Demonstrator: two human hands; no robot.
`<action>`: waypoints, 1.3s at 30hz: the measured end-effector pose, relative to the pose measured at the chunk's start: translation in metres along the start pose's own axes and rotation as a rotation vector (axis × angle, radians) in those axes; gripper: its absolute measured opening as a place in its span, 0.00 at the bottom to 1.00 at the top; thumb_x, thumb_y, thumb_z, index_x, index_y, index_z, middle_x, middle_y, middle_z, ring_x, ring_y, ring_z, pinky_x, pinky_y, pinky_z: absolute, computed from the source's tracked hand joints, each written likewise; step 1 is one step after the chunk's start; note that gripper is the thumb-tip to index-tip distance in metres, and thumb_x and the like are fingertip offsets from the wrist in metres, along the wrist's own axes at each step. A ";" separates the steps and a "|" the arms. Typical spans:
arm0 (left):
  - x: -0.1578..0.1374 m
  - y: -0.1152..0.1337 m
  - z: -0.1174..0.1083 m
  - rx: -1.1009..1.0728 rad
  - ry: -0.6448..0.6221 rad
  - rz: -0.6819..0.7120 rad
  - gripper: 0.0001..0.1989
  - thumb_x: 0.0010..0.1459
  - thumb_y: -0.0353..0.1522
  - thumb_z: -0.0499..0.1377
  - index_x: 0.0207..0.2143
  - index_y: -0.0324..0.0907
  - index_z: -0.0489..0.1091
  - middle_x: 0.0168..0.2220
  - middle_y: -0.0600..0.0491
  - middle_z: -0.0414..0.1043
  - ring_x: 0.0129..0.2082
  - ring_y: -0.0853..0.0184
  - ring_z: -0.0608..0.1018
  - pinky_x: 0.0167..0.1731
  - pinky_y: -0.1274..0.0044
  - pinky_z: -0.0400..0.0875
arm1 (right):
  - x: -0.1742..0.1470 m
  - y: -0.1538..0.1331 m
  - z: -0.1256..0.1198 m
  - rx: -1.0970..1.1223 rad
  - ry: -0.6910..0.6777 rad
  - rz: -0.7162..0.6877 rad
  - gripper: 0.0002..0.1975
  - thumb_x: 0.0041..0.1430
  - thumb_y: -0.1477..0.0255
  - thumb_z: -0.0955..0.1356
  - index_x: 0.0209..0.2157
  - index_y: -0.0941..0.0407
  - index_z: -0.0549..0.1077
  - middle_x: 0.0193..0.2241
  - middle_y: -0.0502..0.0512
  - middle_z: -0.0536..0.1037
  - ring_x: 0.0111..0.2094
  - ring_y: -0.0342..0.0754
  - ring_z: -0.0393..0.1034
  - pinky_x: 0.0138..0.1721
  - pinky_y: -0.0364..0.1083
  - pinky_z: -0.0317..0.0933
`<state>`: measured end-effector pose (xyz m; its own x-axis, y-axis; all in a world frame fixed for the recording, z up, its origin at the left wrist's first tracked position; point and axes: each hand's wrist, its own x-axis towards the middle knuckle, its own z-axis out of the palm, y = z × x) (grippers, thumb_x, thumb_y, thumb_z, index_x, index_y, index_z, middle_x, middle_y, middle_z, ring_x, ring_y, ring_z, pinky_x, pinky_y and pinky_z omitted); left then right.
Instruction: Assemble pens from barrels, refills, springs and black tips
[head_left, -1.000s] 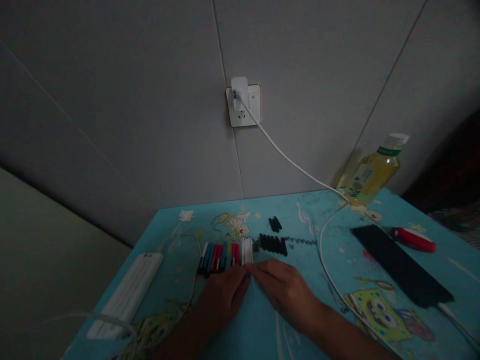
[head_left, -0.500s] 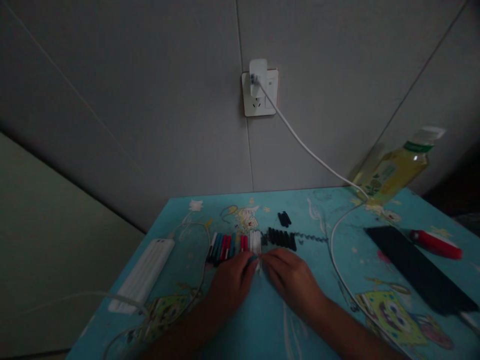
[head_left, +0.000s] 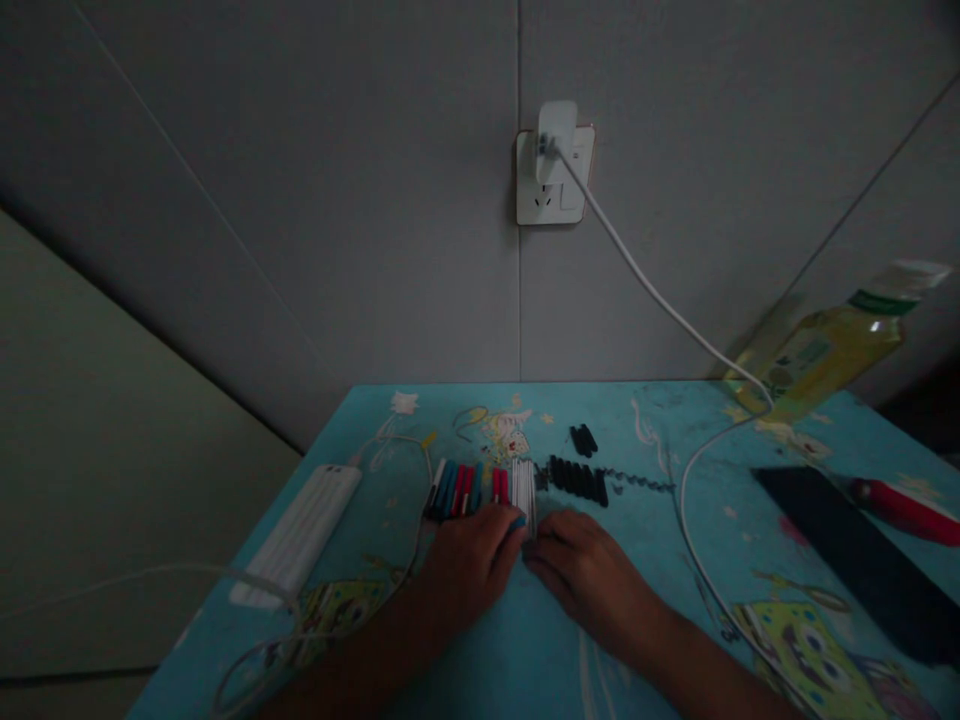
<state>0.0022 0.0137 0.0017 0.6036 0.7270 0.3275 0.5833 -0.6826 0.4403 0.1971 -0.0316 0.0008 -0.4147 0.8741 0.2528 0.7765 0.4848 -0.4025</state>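
While left hand [head_left: 474, 550] pinches blue piece [head_left: 517, 523], lower centre, right hand [head_left: 589, 560] rests beside, grip unclear | coloured sticks [head_left: 459, 488], white rods [head_left: 520, 485], black row [head_left: 578, 478] mid-frame: lined up | loose black pieces [head_left: 583, 440] above: seemingly left over

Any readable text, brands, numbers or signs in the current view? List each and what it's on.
Nothing reads clearly.
Bottle label: blurred, unreadable.
Green neck band: marks too small to read.
Wall socket plate: tiny mark near its upper right, too small to read.
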 end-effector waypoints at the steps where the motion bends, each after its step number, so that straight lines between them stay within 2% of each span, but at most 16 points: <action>1: 0.000 0.000 0.000 -0.007 -0.014 0.010 0.11 0.68 0.32 0.50 0.49 0.42 0.68 0.41 0.49 0.78 0.38 0.64 0.80 0.41 0.74 0.75 | 0.000 0.001 0.001 -0.005 0.000 0.004 0.05 0.65 0.72 0.67 0.35 0.54 0.76 0.34 0.52 0.74 0.38 0.49 0.69 0.43 0.48 0.64; 5: -0.001 -0.001 0.003 0.018 -0.049 0.063 0.15 0.69 0.30 0.48 0.56 0.45 0.63 0.42 0.50 0.77 0.38 0.64 0.80 0.40 0.74 0.76 | -0.002 0.005 0.003 -0.051 0.008 0.001 0.05 0.65 0.75 0.66 0.36 0.55 0.75 0.33 0.53 0.75 0.37 0.49 0.69 0.42 0.48 0.64; 9: -0.001 0.000 0.002 0.111 -0.047 0.092 0.14 0.68 0.27 0.46 0.49 0.43 0.67 0.40 0.49 0.73 0.34 0.65 0.79 0.34 0.75 0.76 | -0.002 0.007 0.000 0.007 0.017 0.011 0.06 0.66 0.75 0.65 0.39 0.53 0.75 0.34 0.52 0.76 0.36 0.50 0.70 0.43 0.50 0.63; 16: -0.002 0.008 -0.001 0.169 -0.098 0.097 0.10 0.69 0.33 0.49 0.48 0.44 0.66 0.39 0.51 0.72 0.35 0.64 0.78 0.32 0.74 0.75 | -0.003 0.005 -0.010 0.394 0.231 0.051 0.05 0.67 0.76 0.64 0.41 0.53 0.70 0.37 0.52 0.75 0.39 0.46 0.71 0.43 0.45 0.65; 20: -0.001 0.012 0.001 0.185 -0.107 0.102 0.09 0.70 0.33 0.48 0.44 0.43 0.67 0.36 0.52 0.71 0.32 0.65 0.78 0.30 0.75 0.73 | -0.006 0.003 -0.011 0.473 0.251 0.012 0.06 0.67 0.77 0.63 0.39 0.53 0.69 0.37 0.52 0.74 0.39 0.45 0.71 0.43 0.43 0.66; 25: -0.001 0.010 0.003 0.168 -0.091 0.075 0.08 0.69 0.34 0.50 0.45 0.43 0.66 0.37 0.52 0.72 0.32 0.65 0.78 0.29 0.75 0.72 | -0.005 0.003 -0.013 0.530 0.259 -0.011 0.07 0.68 0.77 0.63 0.40 0.53 0.71 0.38 0.53 0.75 0.40 0.46 0.72 0.44 0.44 0.66; 29: -0.003 0.004 0.006 0.222 -0.108 0.140 0.10 0.69 0.35 0.50 0.38 0.42 0.67 0.32 0.54 0.71 0.28 0.66 0.77 0.23 0.77 0.69 | -0.004 -0.002 -0.014 0.583 0.229 -0.016 0.06 0.68 0.74 0.64 0.39 0.53 0.73 0.36 0.53 0.76 0.38 0.46 0.73 0.41 0.44 0.68; 33: -0.002 0.001 0.006 0.235 -0.106 0.184 0.11 0.70 0.32 0.49 0.34 0.42 0.68 0.29 0.54 0.70 0.26 0.68 0.75 0.22 0.79 0.66 | -0.004 -0.005 -0.015 0.542 0.232 0.025 0.05 0.67 0.72 0.65 0.38 0.53 0.74 0.35 0.53 0.78 0.38 0.47 0.74 0.41 0.45 0.69; 36: 0.000 0.003 0.003 0.146 -0.098 0.127 0.11 0.70 0.32 0.49 0.36 0.42 0.69 0.30 0.54 0.72 0.28 0.69 0.76 0.27 0.80 0.68 | -0.003 -0.001 -0.013 0.430 0.258 0.078 0.07 0.67 0.73 0.65 0.43 0.53 0.74 0.39 0.55 0.79 0.41 0.48 0.74 0.45 0.47 0.69; 39: 0.001 0.007 0.001 0.047 -0.079 0.054 0.12 0.70 0.32 0.48 0.37 0.42 0.69 0.31 0.53 0.73 0.30 0.68 0.77 0.33 0.79 0.71 | -0.001 0.004 -0.007 0.224 0.220 0.094 0.12 0.65 0.76 0.65 0.47 0.53 0.75 0.43 0.57 0.78 0.45 0.52 0.72 0.50 0.53 0.67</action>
<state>0.0068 0.0097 0.0042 0.6751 0.6819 0.2817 0.5724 -0.7250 0.3831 0.2040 -0.0302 0.0052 -0.2152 0.8998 0.3795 0.6727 0.4183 -0.6104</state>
